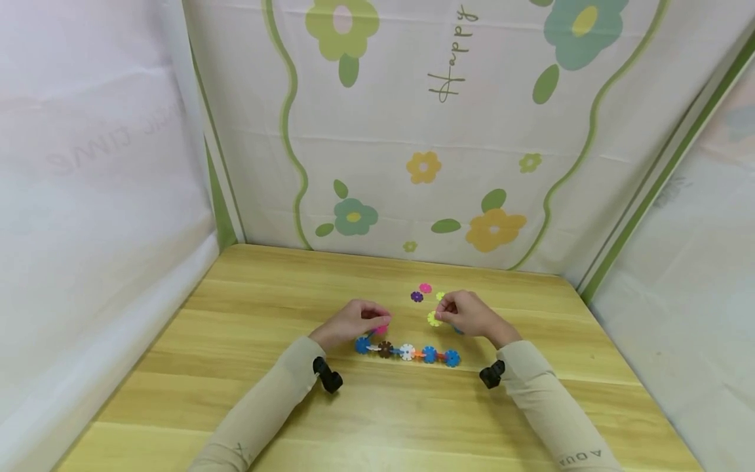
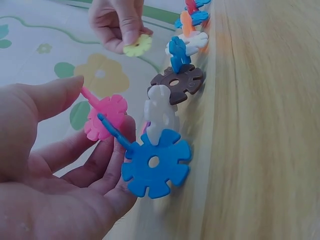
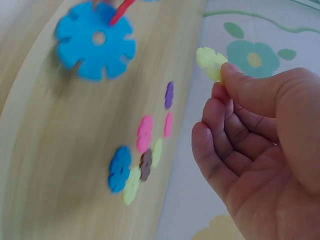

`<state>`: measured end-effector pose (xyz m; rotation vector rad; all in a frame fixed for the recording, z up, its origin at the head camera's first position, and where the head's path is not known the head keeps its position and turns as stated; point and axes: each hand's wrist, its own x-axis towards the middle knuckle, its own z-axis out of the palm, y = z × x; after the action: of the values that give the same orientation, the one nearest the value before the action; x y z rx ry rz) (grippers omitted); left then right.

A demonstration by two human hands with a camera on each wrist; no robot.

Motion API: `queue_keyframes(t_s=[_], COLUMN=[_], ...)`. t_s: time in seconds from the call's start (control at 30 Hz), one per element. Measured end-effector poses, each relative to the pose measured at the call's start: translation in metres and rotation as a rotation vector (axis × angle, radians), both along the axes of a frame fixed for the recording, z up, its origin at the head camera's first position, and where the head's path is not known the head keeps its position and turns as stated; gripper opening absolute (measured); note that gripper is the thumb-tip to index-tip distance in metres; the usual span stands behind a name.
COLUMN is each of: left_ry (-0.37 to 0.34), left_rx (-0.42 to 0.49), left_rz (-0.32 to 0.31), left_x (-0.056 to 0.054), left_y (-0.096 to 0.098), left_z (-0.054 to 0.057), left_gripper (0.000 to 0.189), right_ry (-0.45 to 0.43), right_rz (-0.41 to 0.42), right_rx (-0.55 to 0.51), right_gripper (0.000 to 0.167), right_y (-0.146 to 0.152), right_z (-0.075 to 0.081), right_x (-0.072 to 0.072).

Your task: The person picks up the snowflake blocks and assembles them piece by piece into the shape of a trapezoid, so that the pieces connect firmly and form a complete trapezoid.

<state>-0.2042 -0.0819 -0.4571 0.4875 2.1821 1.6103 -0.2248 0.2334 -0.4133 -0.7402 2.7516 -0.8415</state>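
My left hand (image 1: 356, 321) pinches a pink flower-shaped disc (image 2: 111, 116) between thumb and fingers, at the left end of a chain of slotted plastic discs. Beside those fingers in the left wrist view is a large blue disc (image 2: 159, 172) with another blue piece set edge-on in its slot. A white piece (image 2: 162, 112) and a brown disc (image 2: 187, 82) follow along the row, which lies across the table. My right hand (image 1: 470, 314) pinches a loose yellow disc (image 3: 210, 61) between thumb and index finger, held up past the chain's far side.
Loose discs lie beyond the chain, among them a purple disc (image 1: 417, 297), a pink disc (image 1: 425, 288), a brown disc (image 3: 146, 165) and a blue disc (image 3: 119, 169). The wooden table (image 1: 377, 419) meets a flower-printed fabric wall (image 1: 366, 124) at the back, with fabric on both sides.
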Motion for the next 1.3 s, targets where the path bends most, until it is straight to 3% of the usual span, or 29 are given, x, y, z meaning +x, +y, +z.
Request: queue_keyframes(t_s=[0.43,0.7,1.07,1.3], left_ry=[0.044,0.073,0.086,0.206], left_rx=[0.004,0.003,0.041,0.009], left_rz=[-0.014,-0.005,-0.008,0.035], left_x=[-0.001,0.002,0.004,0.007], left_y=[0.000,0.001,0.000,0.005], left_z=[0.001,0.000,0.002,0.002], left_gripper=[0.044,0.043,0.041,0.031], right_ry=[0.026,0.056,0.041,0.070], right_rz=[0.014,0.024,0.029,0.058], right_rx=[-0.183,-0.259,-0.241,-0.215], right_gripper=[0.014,0.010,0.014,0.013], right_y=[-0.041,-0.057,-0.074,-0.080], right_z=[0.008,0.002,0.000,0.002], right_x=[0.005,0.009,0.008,0.003])
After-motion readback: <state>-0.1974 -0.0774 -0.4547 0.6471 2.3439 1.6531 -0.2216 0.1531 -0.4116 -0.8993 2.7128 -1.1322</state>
